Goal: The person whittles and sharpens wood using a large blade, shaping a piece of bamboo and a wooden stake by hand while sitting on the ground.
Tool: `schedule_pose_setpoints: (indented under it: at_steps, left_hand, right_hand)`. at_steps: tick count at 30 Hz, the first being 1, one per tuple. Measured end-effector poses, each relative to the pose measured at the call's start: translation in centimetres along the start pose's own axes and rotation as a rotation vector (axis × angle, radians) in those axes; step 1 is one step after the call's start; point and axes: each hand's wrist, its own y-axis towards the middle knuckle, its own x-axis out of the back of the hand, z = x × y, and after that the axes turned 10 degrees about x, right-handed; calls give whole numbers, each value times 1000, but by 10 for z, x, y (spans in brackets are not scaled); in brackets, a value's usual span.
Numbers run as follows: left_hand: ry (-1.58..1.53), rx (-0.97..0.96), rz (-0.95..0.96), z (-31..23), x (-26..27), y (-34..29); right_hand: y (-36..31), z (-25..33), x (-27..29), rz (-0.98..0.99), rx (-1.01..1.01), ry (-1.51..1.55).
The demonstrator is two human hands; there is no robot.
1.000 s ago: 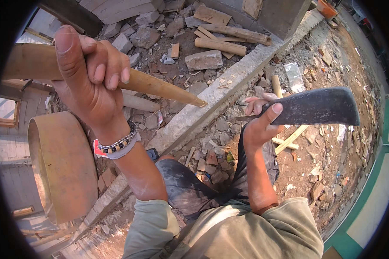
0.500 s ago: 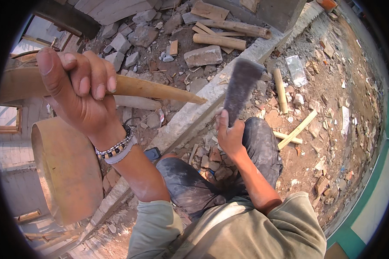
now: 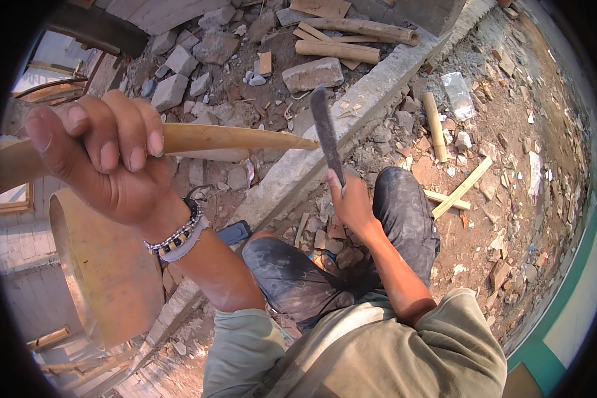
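Observation:
My left hand is closed around a long bamboo strip, raised at the left. The strip runs out to the right and narrows to a point above the concrete ledge. My right hand grips a machete, its dark blade pointing up and standing edge-on beside the strip's pointed end. Whether blade and strip touch I cannot tell. The machete's handle is mostly hidden inside my fist.
Bamboo pieces lie among broken bricks beyond the ledge. To the right are a short bamboo length, crossed bamboo strips and a clear plastic wrapper on rubble. A large rounded brownish container stands at lower left.
The machete has swung left and turned from showing its broad face to edge-on, now by the strip's tip. My left hand with the bamboo strip has shifted slightly left and down.

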Motion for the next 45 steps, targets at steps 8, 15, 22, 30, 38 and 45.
schedule_pose_setpoints:
  at_steps: [8, 15, 22, 30, 38, 45]
  left_hand:
    - [21, 17, -76, -11, 11, -5]
    - [4, 28, -39, -6, 16, -3]
    - [9, 38, -16, -12, 23, -6]
    - [-45, 62, 33, -2, 35, -3]
    - [-141, 68, 79, -9, 47, -3]
    - [-78, 88, -5, -5, 43, -6]
  right_hand:
    - [61, 92, 27, -132, 47, 268]
    - [12, -5, 6, 251, -342, 23]
    - [67, 99, 39, -236, -97, 428]
    - [18, 1, 3, 368, -315, -85]
    - [24, 51, 8, -304, 92, 209]
    - [37, 39, 15, 561, -302, -384]
